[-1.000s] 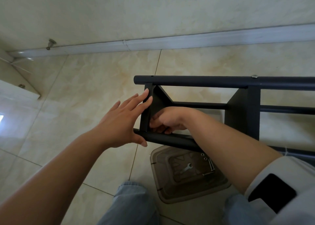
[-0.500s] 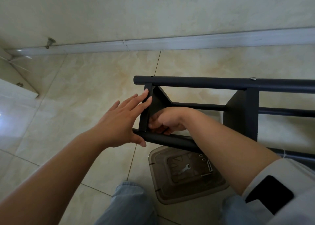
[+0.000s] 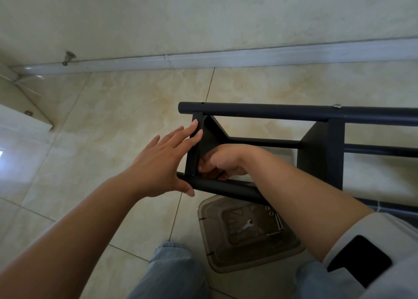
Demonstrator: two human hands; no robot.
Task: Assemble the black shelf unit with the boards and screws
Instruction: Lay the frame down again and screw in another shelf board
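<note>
So we've got our left hand (image 3: 162, 163) flat with fingers straight, pressing on the end board (image 3: 194, 144) of the black shelf unit (image 3: 294, 113), which lies on its side on the tile floor (image 3: 113, 117). Our right hand (image 3: 217, 163) is curled up just inside that board, can't tell what it's pinching. Below sits a plastic tray (image 3: 260, 260) with a wrench (image 3: 246, 225) and screws (image 3: 278, 221).
</note>
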